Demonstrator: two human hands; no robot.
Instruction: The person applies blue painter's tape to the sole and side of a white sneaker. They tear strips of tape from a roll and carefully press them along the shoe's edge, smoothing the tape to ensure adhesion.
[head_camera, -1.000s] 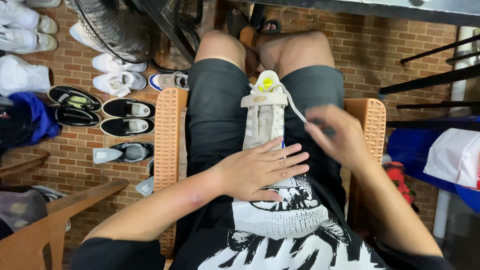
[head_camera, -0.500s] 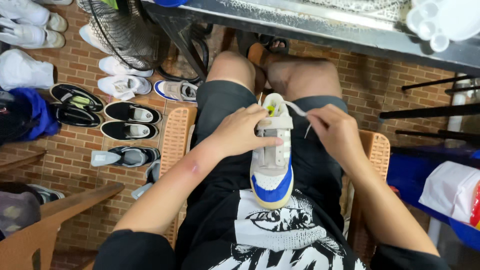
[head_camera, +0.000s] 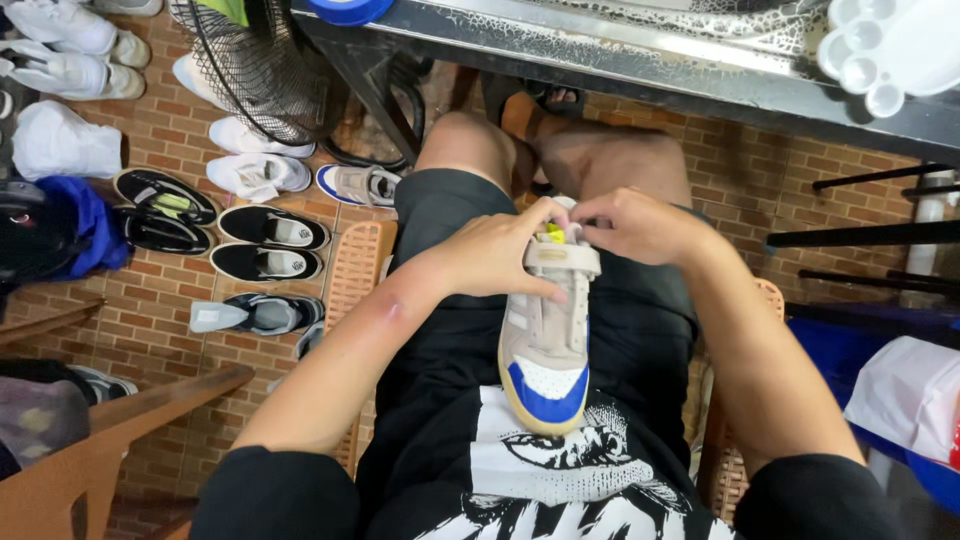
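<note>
- A beige sneaker (head_camera: 545, 345) with blue toe is laid on the lap, long axis running away from the body, toe nearest the torso;
- the left hand (head_camera: 500, 258) is curled against its ankle strap; the right hand (head_camera: 640, 225) is pinched at the collar's top, both equally near.

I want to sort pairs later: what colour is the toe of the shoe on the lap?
Blue toe on the shoe, white patch above; head view.

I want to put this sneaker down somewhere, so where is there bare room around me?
Bare brick floor lies between the wooden bench and the chair edge, below the grey shoe. The lap left of the sneaker is free too. Upper left is crowded: shoe rows and a fan. Both hands hold the sneaker's collar.
</note>
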